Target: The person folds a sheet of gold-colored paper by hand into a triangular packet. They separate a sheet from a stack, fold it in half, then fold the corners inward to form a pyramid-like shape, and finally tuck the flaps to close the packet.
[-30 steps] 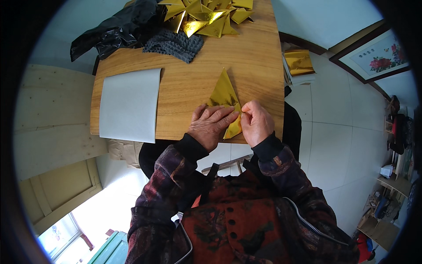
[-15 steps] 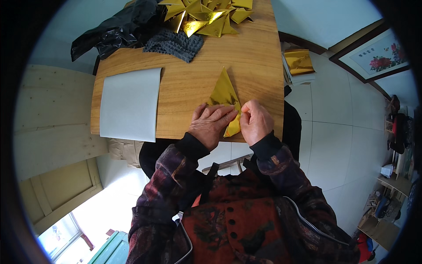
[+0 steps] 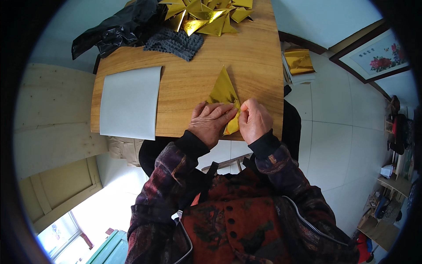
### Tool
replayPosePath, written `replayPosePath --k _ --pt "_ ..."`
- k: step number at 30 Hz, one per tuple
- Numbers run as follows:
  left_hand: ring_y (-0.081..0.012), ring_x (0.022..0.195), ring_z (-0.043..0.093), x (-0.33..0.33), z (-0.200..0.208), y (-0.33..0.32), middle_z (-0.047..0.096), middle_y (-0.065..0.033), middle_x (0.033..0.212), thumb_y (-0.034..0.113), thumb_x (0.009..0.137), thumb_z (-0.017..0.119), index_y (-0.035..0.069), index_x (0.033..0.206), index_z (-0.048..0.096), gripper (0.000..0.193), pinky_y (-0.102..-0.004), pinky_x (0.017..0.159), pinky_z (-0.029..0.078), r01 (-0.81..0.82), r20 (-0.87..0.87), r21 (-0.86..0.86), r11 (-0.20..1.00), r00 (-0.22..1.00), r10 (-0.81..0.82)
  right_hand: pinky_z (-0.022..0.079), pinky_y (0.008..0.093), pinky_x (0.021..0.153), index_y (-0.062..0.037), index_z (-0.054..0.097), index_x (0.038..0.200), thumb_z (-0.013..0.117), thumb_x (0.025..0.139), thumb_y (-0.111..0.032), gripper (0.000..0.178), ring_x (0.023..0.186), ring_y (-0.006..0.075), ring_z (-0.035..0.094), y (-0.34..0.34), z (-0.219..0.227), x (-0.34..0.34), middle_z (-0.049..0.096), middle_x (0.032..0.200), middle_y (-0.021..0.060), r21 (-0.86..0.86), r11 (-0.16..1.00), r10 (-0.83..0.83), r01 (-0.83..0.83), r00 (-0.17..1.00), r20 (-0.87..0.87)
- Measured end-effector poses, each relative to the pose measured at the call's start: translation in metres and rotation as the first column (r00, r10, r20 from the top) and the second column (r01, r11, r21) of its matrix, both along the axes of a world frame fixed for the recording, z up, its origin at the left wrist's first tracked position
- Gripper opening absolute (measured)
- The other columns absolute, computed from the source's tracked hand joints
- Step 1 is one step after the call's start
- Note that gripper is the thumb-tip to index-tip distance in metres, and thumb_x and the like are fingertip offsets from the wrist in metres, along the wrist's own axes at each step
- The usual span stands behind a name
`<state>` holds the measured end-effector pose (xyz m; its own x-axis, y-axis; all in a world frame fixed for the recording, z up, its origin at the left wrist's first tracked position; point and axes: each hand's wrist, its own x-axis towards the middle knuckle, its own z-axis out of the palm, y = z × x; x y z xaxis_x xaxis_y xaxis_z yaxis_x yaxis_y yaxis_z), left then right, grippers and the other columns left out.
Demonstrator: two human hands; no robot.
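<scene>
A folded sheet of shiny gold paper (image 3: 223, 86) lies near the front edge of the wooden table (image 3: 184, 88), its sharp point facing away from me. My left hand (image 3: 210, 121) rests flat across its lower half, fingers stretched out and pressing it down. My right hand (image 3: 255, 119) is curled at the paper's right edge, thumb and fingers pressed together against that side. Whether a bit of the paper is pinched between them is hidden. The paper's lower tip shows between both hands.
Several folded gold pieces (image 3: 211, 20) are heaped at the table's far side. Left of them lie a black plastic bag (image 3: 116, 35) and a dark grey textured cloth (image 3: 173, 43). A pale grey sheet (image 3: 130, 103) covers the table's left part. More gold paper (image 3: 300, 61) sits beyond the right edge.
Almost nothing differs. The right hand has shifted very slightly along the paper's right edge, while the left hand stays pressed on the paper.
</scene>
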<state>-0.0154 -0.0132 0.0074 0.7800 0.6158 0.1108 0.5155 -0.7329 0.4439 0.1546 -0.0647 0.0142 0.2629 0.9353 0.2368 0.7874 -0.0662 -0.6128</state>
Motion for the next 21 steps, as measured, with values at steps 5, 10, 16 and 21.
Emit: replayPosePath --k 5,10,16,21 --pt "-0.0193 0.127 0.045 0.001 -0.0013 -0.0001 0.051 0.0017 0.138 0.01 0.088 0.059 0.022 0.136 0.053 0.05 -0.0468 0.11 0.025 -0.001 0.007 -0.009 1.0 1.0 0.001 0.047 0.0466 0.065 -0.0084 0.051 0.086 0.065 0.079 -0.002 0.017 0.077 0.0349 0.059 -0.0012 -0.0004 -0.0011 0.059 0.079 0.0112 0.001 1.0 0.0 0.0 1.0 0.024" --pt "-0.0201 0.128 0.043 0.002 0.0002 0.0004 0.049 0.0023 0.138 0.008 0.087 0.057 0.022 0.138 0.051 0.053 -0.048 0.111 0.024 -0.003 -0.025 -0.025 1.0 1.0 0.003 0.047 0.0468 0.065 -0.0085 0.051 0.085 0.065 0.079 -0.003 0.017 0.077 0.0354 0.058 0.0 -0.0023 -0.0008 0.058 0.078 0.0112 0.043 0.999 -0.01 0.009 1.0 0.029" --pt "-0.0201 0.128 0.044 0.0018 0.0017 0.0008 0.05 0.0018 0.137 0.008 0.088 0.058 0.023 0.136 0.052 0.051 -0.0477 0.11 0.025 0.005 -0.017 -0.018 1.0 1.0 -0.005 0.046 0.0471 0.066 -0.0086 0.05 0.085 0.065 0.079 -0.003 0.016 0.077 0.0355 0.058 -0.0004 -0.0011 -0.0021 0.058 0.078 0.0114 0.026 0.999 -0.028 0.027 1.0 0.013" --pt "-0.0193 0.127 0.044 0.0015 -0.0007 -0.0001 0.05 0.0033 0.136 0.009 0.087 0.058 0.023 0.135 0.054 0.05 -0.0473 0.11 0.025 -0.004 -0.018 0.001 1.0 1.0 0.004 0.047 0.0463 0.067 -0.0086 0.051 0.085 0.064 0.08 -0.003 0.016 0.079 0.0351 0.058 0.0 -0.0021 -0.0015 0.059 0.079 0.0113 0.014 1.0 -0.008 0.007 1.0 0.028"
